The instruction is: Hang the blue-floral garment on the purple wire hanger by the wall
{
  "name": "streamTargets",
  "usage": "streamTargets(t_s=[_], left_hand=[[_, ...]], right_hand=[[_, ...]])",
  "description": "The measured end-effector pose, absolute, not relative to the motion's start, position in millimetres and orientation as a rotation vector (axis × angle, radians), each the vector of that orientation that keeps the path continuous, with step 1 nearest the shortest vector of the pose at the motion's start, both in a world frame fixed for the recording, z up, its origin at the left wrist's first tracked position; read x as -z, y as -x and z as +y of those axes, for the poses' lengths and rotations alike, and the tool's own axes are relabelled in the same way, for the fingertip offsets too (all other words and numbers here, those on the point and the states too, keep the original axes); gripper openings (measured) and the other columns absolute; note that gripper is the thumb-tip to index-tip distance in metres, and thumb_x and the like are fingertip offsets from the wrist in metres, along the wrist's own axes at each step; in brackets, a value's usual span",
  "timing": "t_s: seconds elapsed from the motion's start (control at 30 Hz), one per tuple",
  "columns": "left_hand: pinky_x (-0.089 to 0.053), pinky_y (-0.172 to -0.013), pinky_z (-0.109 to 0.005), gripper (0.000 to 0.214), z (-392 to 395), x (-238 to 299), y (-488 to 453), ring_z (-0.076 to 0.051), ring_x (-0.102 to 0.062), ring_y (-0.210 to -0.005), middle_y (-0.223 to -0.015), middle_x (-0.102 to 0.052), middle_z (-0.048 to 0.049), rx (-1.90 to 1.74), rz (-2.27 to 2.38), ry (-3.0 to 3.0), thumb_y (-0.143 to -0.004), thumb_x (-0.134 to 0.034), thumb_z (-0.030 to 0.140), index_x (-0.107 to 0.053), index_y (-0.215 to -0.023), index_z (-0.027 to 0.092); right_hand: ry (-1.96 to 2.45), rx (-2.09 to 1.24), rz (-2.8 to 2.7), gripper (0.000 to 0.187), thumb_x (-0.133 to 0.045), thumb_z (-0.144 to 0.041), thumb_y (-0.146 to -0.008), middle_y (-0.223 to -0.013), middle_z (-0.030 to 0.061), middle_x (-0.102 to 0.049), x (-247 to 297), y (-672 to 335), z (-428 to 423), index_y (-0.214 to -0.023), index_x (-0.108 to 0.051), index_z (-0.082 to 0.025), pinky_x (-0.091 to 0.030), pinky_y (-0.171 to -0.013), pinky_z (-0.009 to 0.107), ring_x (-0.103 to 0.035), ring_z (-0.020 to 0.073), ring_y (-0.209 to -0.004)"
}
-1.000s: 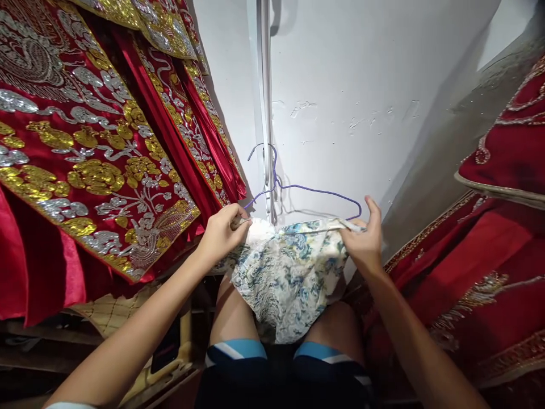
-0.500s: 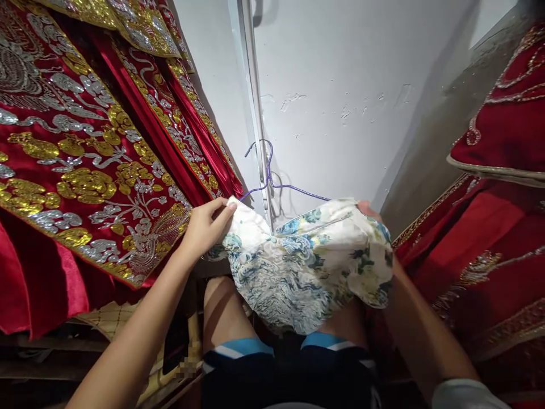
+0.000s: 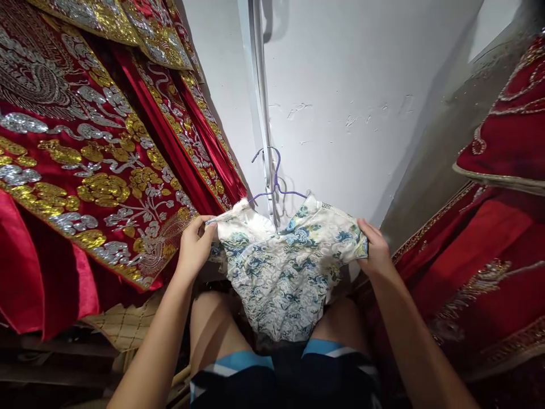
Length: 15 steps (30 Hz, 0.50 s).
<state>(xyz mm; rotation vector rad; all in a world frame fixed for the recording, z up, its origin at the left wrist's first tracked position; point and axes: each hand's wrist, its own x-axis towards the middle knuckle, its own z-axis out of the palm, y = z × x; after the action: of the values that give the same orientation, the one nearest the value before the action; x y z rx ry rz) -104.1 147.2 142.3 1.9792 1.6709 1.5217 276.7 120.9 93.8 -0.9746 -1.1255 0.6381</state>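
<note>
A white dress or top with a blue-green floral print (image 3: 281,272) is spread out in front of me on a purple wire hanger (image 3: 279,184). Its V-shaped neckline faces up, and most of the hanger's arms are inside the shoulders. My left hand (image 3: 196,244) pinches the sleeve edge on the left between thumb and fingers. On the other side, my right hand (image 3: 374,244) grips the right sleeve's cuff. The sleeves are drawn outward between both hands. The hanger's hook stands free above the neckline, in front of a metal strip on the wall.
Red cloth with gold and silver sequin embroidery (image 3: 102,187) hangs at the left. Red beaded garments (image 3: 502,238) hang at the right. Ahead is a white wall (image 3: 340,68) with a vertical metal strip (image 3: 260,85). A woven straw-coloured item (image 3: 123,324) lies low on the left.
My left hand has shifted from the shoulder outward to the left sleeve. My right hand has come into view on the right sleeve's cuff. The garment now lies flatter and more even.
</note>
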Motion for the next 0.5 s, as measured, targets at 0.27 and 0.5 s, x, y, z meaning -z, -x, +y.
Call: streamTargets(t_s=[0.27,0.5], left_hand=[[-0.049,-0.093,-0.035,0.026,132,-179,55,-0.022,-0.061,-0.106,-0.116,-0.065,-0.0075,-1.893,1.382,-2.078,-0.094,-0.048,0.028,-0.063,-0.114,0.02],[-0.043,-0.101,-0.047,0.024,120,-85,25,-0.026,-0.058,-0.105,-0.102,-0.067,-0.0092,-1.582,1.59,-2.279,-0.101,-0.042,0.035,-0.061,-0.097,0.021]], right_hand=[[0.812,-0.79,-0.489,0.032,-0.078,-0.05,-0.076,-0.078,0.0028,-0.075,-89,-285,96,-0.088,-0.071,-0.022,-0.063,-0.067,0.036,-0.073,0.024,-0.07],[0.887,-0.779,-0.708,0.029,-0.065,-0.058,-0.085,-0.075,0.0055,-0.074,-34,-256,-16,-0.091,-0.077,-0.032,-0.059,-0.058,0.043,-0.072,0.0307,-0.07]])
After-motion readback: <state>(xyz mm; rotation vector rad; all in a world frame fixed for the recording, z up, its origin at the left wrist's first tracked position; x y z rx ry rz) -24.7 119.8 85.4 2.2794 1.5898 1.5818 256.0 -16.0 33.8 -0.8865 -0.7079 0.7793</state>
